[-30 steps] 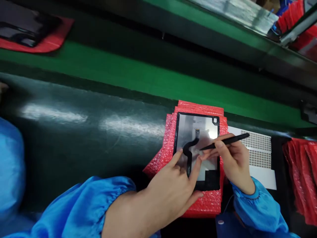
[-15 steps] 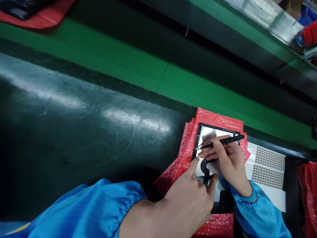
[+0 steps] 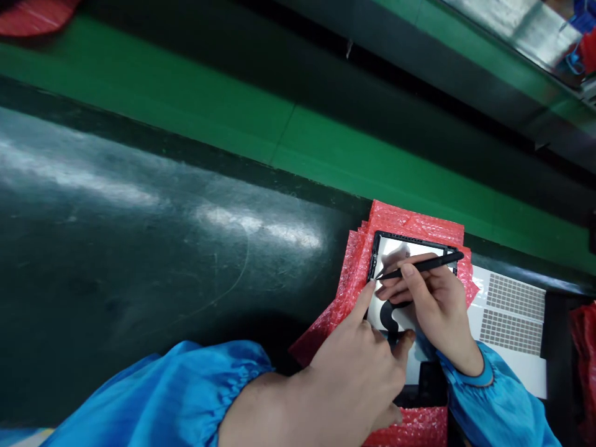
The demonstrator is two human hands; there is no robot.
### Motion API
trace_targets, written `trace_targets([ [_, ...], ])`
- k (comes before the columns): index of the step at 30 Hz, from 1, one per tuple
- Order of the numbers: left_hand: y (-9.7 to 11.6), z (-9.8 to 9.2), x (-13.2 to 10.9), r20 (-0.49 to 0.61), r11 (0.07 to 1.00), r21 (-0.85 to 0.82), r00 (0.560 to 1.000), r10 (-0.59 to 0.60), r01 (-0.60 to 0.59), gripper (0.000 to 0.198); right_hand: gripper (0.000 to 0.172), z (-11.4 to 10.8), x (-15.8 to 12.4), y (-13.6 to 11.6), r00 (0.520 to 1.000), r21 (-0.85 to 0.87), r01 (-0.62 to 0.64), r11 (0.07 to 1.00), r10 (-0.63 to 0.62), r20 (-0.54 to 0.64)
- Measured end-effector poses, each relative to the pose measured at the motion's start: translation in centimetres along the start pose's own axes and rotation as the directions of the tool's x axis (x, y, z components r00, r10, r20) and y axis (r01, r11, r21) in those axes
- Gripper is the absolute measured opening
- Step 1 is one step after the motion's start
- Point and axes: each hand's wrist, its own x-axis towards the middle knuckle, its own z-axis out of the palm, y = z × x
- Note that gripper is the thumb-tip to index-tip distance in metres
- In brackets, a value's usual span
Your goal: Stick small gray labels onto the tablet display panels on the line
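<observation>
Between the fingers and thumb of my right hand [image 3: 437, 298] is a pair of black tweezers [image 3: 426, 265]. Their tips point left, at the left edge of a flat device [image 3: 410, 238] with a black frame and a shiny silver panel. My left hand [image 3: 358, 369] reaches over the device's lower left, thumb and index finger apart, holding nothing that I can see. Its index fingertip touches the left edge right beside the tweezer tips. A black curved strip [image 3: 387, 315] crosses the panel, partly covered by my hands. The device lies on stacked red bubble-wrap bags [image 3: 344, 292].
White sheets with grids of small grey squares [image 3: 514, 310] lie right of the device. More red bubble wrap [image 3: 584, 360] is at the far right, and a red piece [image 3: 35, 15] at the top left. A dark table [image 3: 139, 279] extends leftward, with a green strip [image 3: 233, 136] behind.
My left index finger has moved up along the device's edge to the tweezer tips. A small pale piece seen at the tips earlier is now hidden under the fingertip. The view has shifted slightly.
</observation>
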Motion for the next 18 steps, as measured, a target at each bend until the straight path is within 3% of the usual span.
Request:
trace_targets([
  [3, -0.5, -0.1, 0.3, 0.05, 1.0, -0.012, 0.999, 0.014, -0.013, 0.095, 0.024, 0.1, 0.2, 0.2, 1.0, -0.01, -0.012, 1.0, 0.012, 0.0],
  [7, -0.9, -0.2, 0.2, -0.074, 1.0, -0.012, 0.997, 0.02, -0.021, 0.097, 0.026, 0.4, 0.5, 0.2, 1.0, 0.045, -0.013, 0.999, 0.013, -0.017],
  [9, -1.2, -0.9, -0.2, -0.13, 0.997, -0.068, 0.991, 0.032, -0.041, 0.084, 0.027, 0.1, 0.3, -0.2, 0.999, 0.109, 0.026, 0.994, -0.022, -0.034],
  [11, -1.8, -2.0, -0.8, -0.161, 0.986, -0.16, 0.987, 0.017, -0.043, 0.056, 0.025, -0.7, -0.5, -0.6, 0.995, 0.16, 0.077, 0.984, -0.067, -0.07],
  [12, -2.2, -2.6, -1.2, -0.175, 0.978, -0.207, 0.984, -0.039, 0.002, 0.043, 0.024, -1.3, -1.1, -0.7, 0.991, 0.174, 0.106, 0.979, -0.09, -0.099],
  [14, -3.2, -3.3, -2.1, -0.17, 0.934, -0.285, 0.948, -0.27, 0.215, 0.035, 0.023, -2.9, -2.6, -0.5, 0.977, 0.175, 0.156, 0.972, -0.125, -0.175],
  [16, -4.1, -3.1, -2.9, -0.113, 0.83, -0.326, 0.853, -0.51, 0.453, 0.033, 0.023, -4.5, -4.1, 0.4, 0.957, 0.16, 0.196, 0.967, -0.153, -0.247],
  [18, -4.6, -2.3, -3.3, -0.036, 0.755, -0.351, 0.797, -0.603, 0.554, 0.032, 0.024, -5.8, -5.4, 1.8, 0.945, 0.144, 0.204, 0.968, -0.157, -0.287],
])
